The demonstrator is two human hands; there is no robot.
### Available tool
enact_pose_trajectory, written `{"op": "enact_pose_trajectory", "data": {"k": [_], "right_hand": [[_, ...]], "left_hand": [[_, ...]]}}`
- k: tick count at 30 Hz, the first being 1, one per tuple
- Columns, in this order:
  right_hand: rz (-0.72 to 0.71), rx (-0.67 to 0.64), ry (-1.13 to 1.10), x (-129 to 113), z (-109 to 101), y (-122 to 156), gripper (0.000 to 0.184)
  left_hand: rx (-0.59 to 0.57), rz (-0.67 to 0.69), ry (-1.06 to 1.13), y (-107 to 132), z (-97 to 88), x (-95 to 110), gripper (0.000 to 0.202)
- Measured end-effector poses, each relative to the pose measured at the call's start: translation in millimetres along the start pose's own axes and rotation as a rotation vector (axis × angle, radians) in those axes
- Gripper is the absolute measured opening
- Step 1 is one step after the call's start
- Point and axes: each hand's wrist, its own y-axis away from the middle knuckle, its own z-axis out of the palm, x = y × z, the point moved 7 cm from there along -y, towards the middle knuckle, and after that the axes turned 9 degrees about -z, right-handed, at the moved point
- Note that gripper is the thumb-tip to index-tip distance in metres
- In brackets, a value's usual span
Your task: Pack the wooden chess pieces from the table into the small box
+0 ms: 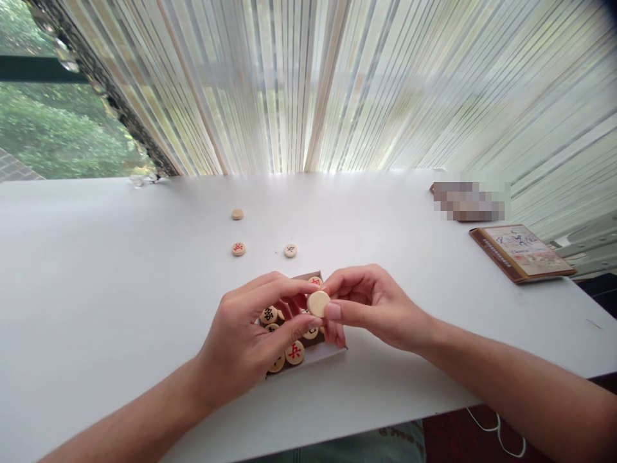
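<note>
Between my two hands is a round wooden xiangqi piece [318, 303], its blank face turned up. The fingertips of my left hand [255, 315] pinch it from the left, while the thumb and fingers of my right hand [369, 305] grip its right edge. Directly beneath them stands an open box [330, 352] of xiangqi pieces, partly hidden by my hands. A red-marked piece [294, 352] lies near the box's front side, and a black-marked piece [268, 314] shows at its left.
On the white table [120, 276] beyond the box lie a blank-faced piece [237, 214], a red-marked piece [238, 249] and a black-marked piece [290, 250]. A flat printed box or book [523, 251] rests at the right, with a blurred object [470, 200] behind it. A striped string curtain [270, 83] hangs at the back.
</note>
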Motion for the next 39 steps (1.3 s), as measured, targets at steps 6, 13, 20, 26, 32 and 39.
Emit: {"op": "enact_pose_trajectory", "data": {"k": [6,13,20,26,32,39], "right_hand": [[0.029,0.036,0.054,3,0,1,0.023],[0.065,0.100,0.079,7,-1,2,0.033],[0.036,0.066,0.130,3,0,2,0.030],[-0.024,0.000,0.118,-1,-1,0,0.029],[-0.002,-0.015,0.054,3,-2,1,0.026],[0.038,0.026,0.144,2,1,1,0.032]], "left_hand": [[0.030,0.121,-0.102,3,1.7,6,0.022],[0.011,0.224,-0.183,8,8.0,11,0.026],[-0.011,0.215,-0.143,7,8.7,12,0.027],[-0.002,0.147,-0.099,3,4.7,12,0.024],[0.020,0.103,-0.083,2,1.8,9,0.023],[0.013,0.168,-0.131,5,4.7,13,0.025]]}}
